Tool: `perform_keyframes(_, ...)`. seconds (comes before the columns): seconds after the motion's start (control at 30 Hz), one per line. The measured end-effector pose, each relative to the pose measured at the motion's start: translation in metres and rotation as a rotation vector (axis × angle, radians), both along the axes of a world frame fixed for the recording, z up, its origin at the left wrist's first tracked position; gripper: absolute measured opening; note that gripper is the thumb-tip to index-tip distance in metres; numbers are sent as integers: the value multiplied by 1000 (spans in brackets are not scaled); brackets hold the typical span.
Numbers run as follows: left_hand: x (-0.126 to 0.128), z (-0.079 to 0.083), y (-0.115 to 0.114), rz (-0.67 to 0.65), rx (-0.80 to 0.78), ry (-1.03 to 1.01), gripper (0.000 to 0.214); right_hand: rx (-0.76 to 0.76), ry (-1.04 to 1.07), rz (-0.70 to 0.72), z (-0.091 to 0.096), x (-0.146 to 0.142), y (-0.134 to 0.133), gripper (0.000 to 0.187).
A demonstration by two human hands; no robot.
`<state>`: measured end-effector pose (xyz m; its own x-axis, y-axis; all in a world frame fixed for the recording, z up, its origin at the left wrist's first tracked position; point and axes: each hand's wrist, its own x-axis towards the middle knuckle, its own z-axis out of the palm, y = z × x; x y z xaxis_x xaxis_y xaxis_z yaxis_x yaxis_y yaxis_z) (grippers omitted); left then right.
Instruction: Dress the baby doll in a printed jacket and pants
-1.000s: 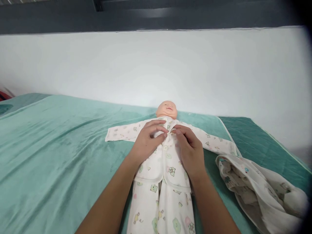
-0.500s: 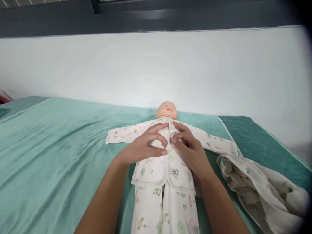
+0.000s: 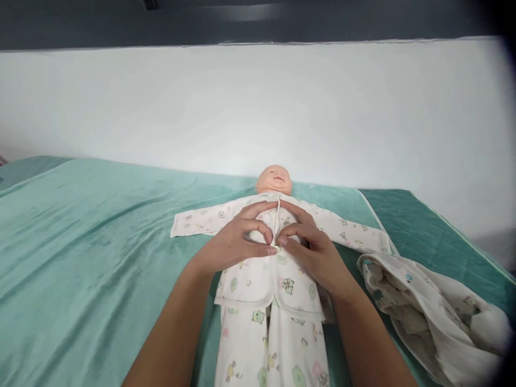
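Note:
A baby doll (image 3: 274,179) lies on its back on a teal blanket (image 3: 100,242), dressed in a white printed shirt (image 3: 262,274) and matching trousers (image 3: 278,349). My left hand (image 3: 236,242) and my right hand (image 3: 310,244) rest on the doll's chest, on either side of the shirt's front opening. The thumb and fingers of each hand pinch the shirt edges together at a small button (image 3: 277,248) in the middle. The sleeves lie spread out to both sides.
A crumpled white printed cloth (image 3: 427,312) lies on the blanket to the right of the doll. A white wall (image 3: 258,107) runs close behind the doll's head. A darker teal quilted mat (image 3: 423,226) shows at the right.
Both hands slid from the collar button down the shirt front to the lower button, where the fingertips now pinch. The view tilted slightly.

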<state>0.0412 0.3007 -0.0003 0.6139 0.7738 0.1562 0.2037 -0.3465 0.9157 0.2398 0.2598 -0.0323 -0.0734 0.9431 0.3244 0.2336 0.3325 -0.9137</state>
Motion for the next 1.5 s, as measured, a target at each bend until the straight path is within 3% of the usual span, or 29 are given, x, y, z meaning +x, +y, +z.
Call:
perform_keyframes(0.27,-1,-4,2,32,10,5,9,-20,-33,115,6,10,-3,6)
perform_keyframes(0.57,-2,-3,2,45,-48,-28,8,-70,-47,42,4,5,-2,8)
perform_keyframes(0.77,-2,-3,1,-20,-93,-92,10,-51,-15,37,1,5,1,9)
perform_keyframes(0.93,0,-3,0,-31,-38,-53,17,-61,36,52,2,5,1,11)
perform_keyframes(1.23,0,-5,0,14,18,-9,6,13,-171,-54,4,-9,-5,20)
perform_keyframes(1.5,-1,-9,4,52,-110,-168,14,39,-115,-188,4,-15,-4,17)
